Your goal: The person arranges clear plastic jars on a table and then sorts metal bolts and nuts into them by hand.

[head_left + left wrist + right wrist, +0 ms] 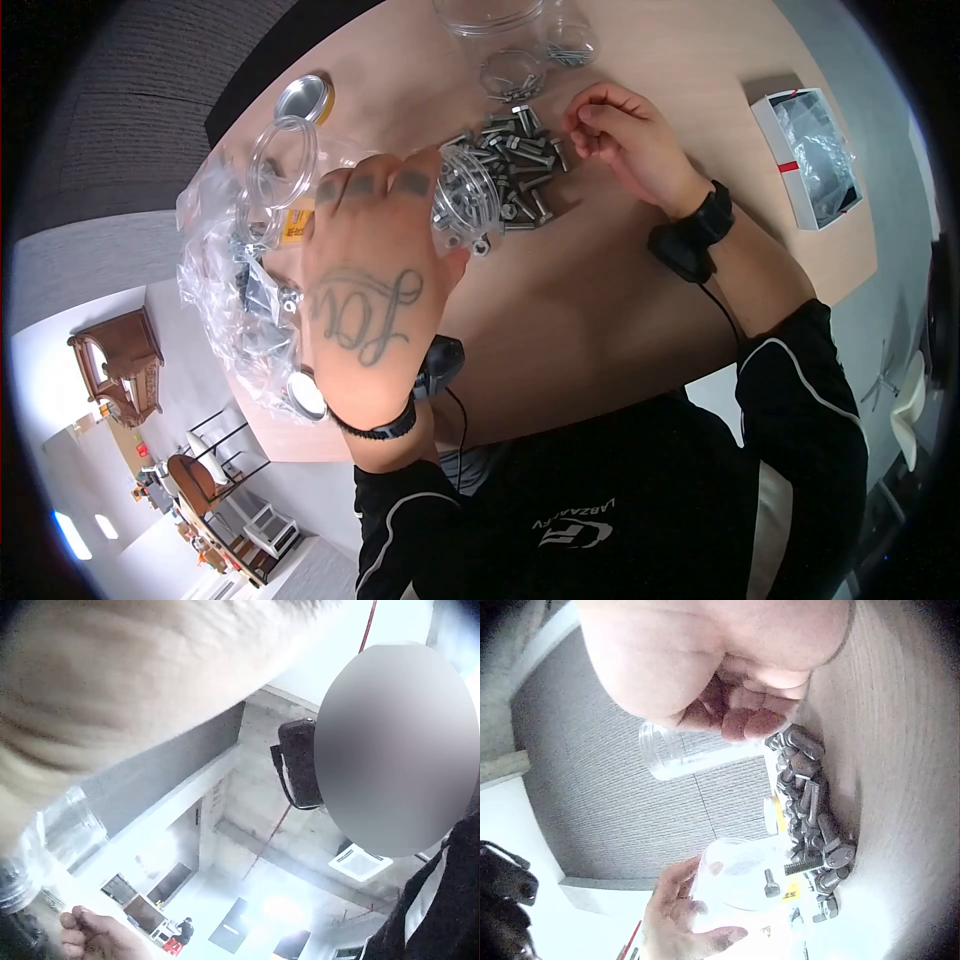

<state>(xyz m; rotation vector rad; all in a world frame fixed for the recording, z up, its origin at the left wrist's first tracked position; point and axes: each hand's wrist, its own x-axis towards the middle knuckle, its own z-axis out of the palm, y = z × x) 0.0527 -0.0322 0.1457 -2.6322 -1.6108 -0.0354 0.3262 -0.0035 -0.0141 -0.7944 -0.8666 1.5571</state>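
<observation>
My left hand point(370, 270) grips a clear plastic jar point(478, 185), tilted with its mouth toward a pile of metal bolts point(520, 150). Some metal pieces lie in the jar. In the right wrist view, the left hand point(679, 915) has its fingers and thumb around the jar point(731, 881), and a bolt point(771, 883) shows at it. My right hand point(640, 145) is just right of the pile, fingers loosely curled, with nothing visible in them. The right wrist view shows those fingers point(754, 724) above the bolts point(810, 802).
Clear containers point(570, 45) stand at the far edge, one near small screws point(520, 90). A round tin point(305, 98) and another clear jar point(283, 165) are at the left, beside crumpled plastic bags point(215, 285). A white box point(810, 160) with plastic wrap lies at the right.
</observation>
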